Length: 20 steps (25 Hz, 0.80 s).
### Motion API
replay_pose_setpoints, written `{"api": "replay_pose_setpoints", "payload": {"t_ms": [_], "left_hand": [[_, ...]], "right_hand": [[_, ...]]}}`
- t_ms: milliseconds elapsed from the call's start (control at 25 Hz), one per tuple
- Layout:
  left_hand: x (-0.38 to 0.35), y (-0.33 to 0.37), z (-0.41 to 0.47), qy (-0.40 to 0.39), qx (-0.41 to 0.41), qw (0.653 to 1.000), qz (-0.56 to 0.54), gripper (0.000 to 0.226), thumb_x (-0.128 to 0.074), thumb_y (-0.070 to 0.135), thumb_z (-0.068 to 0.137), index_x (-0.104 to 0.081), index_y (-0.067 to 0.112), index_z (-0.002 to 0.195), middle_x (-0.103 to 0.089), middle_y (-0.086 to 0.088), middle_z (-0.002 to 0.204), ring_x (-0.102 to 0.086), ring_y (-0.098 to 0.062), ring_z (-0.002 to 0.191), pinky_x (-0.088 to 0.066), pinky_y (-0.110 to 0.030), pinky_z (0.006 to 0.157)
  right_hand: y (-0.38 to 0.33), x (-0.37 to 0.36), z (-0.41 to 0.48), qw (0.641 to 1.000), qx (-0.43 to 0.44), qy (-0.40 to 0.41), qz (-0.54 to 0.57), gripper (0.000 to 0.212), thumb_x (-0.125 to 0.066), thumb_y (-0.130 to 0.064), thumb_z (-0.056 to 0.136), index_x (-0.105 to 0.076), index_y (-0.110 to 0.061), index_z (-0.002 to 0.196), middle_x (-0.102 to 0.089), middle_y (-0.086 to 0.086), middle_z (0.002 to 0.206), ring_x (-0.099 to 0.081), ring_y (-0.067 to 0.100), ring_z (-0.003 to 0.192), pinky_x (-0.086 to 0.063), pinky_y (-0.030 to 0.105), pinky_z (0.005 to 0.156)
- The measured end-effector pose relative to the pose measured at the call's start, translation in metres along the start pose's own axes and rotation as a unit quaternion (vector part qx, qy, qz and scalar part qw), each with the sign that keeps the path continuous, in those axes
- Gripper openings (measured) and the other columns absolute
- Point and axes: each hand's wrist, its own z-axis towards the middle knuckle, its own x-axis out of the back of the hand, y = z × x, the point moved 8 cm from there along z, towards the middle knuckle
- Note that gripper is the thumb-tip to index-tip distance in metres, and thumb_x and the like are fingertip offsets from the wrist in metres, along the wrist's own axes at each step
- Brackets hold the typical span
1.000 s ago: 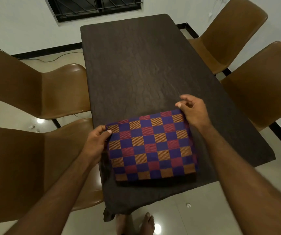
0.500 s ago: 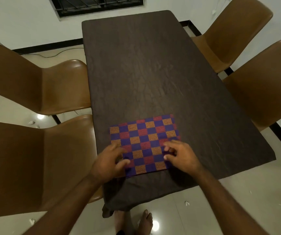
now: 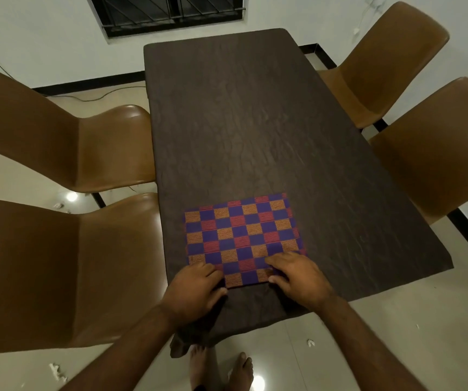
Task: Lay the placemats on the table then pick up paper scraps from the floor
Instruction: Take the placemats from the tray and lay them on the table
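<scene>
The checked placemat [image 3: 241,238] lies flat on the table [image 3: 241,114], close to the near edge and nearer the near-left corner than the right. Both hands sit on its near edge. The left hand [image 3: 196,289] has its fingers curled over the mat's near-left corner with the thumb at the rim, so it appears to pinch that corner. The right hand [image 3: 300,280] covers the near-right corner the same way, fingers on top and thumb at the edge, gripping it too. Whether one mat or a stack lies there cannot be told from this view.

The step in hand looks like placing or squaring the mat. To do it well, the person should keep both corner grips even and draw the near edge parallel to the table's near edge. A lopsided pull would skew the checks against the table's long sides. The dark cloth [image 3: 190,340] under the mat is loose and hangs off the near-left corner, so a dragged mat would likely bunch it. Lifting slightly before shifting is safer than sliding. The fingers should let go only once the mat rests flat.

The far end and both long sides have no mats yet. White scraps [image 3: 310,342] lie on the floor beyond the near edge, not yet picked up.
</scene>
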Motion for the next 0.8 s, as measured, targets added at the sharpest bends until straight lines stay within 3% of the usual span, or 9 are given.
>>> {"api": "replay_pose_setpoints", "payload": {"t_ms": [80,280,480,600,680,800], "left_hand": [[-0.006,0.006,0.003,-0.02,-0.003,0.999,0.036,0.047,-0.047,0.057,0.1,-0.054,0.031,0.138,-0.057,0.007,0.138,-0.052,-0.015,0.127,-0.04,-0.035,0.11],[-0.011,0.011,0.008,-0.038,0.011,0.998,0.059,0.043,-0.04,0.052,0.105,-0.05,0.029,0.14,-0.053,0.006,0.141,-0.05,-0.017,0.13,-0.041,-0.039,0.113],[0.003,0.007,0.011,-0.004,0.015,0.999,0.031,0.034,-0.041,0.042,0.106,-0.06,0.023,0.127,-0.065,0.002,0.128,-0.062,-0.017,0.114,-0.05,-0.038,0.104],[0.034,-0.003,0.02,0.042,0.032,0.997,-0.051,0.048,-0.026,0.058,0.1,-0.059,0.027,0.117,-0.067,0.007,0.115,-0.065,-0.01,0.101,-0.054,-0.028,0.092],[0.05,-0.021,0.031,0.042,0.046,0.996,-0.066,0.052,-0.02,0.061,0.095,-0.058,0.029,0.111,-0.066,0.01,0.109,-0.064,-0.008,0.095,-0.056,-0.03,0.084],[0.075,-0.062,0.06,0.021,0.067,0.996,-0.051,0.03,-0.043,0.043,0.097,-0.064,0.031,0.115,-0.068,0.011,0.114,-0.066,-0.012,0.103,-0.053,-0.033,0.089]], "right_hand": [[-0.008,-0.007,0.002,0.998,0.025,-0.019,-0.06,0.051,-0.059,-0.045,0.094,-0.047,-0.033,0.141,-0.052,-0.009,0.142,-0.046,0.015,0.131,-0.038,0.038,0.112],[-0.019,-0.003,0.008,0.992,0.05,-0.006,-0.113,0.036,-0.046,-0.038,0.102,-0.05,-0.034,0.138,-0.061,-0.006,0.135,-0.056,0.018,0.123,-0.043,0.038,0.108],[-0.022,0.001,0.007,0.989,0.069,-0.029,-0.127,0.044,-0.048,-0.039,0.101,-0.039,-0.035,0.143,-0.059,-0.004,0.136,-0.054,0.021,0.125,-0.04,0.042,0.109],[-0.015,0.008,0.006,0.991,0.04,-0.045,-0.119,0.055,-0.047,-0.045,0.098,-0.032,-0.033,0.149,-0.056,-0.004,0.14,-0.051,0.02,0.129,-0.036,0.043,0.113],[-0.011,0.024,0.013,0.988,0.027,-0.032,-0.147,0.05,-0.047,-0.048,0.097,-0.039,-0.032,0.143,-0.061,-0.002,0.131,-0.056,0.02,0.122,-0.039,0.042,0.108],[-0.006,0.079,0.054,0.976,0.003,0.022,-0.216,0.025,-0.051,-0.034,0.094,-0.059,-0.028,0.117,-0.069,-0.002,0.109,-0.064,0.02,0.103,-0.048,0.036,0.089]]}}
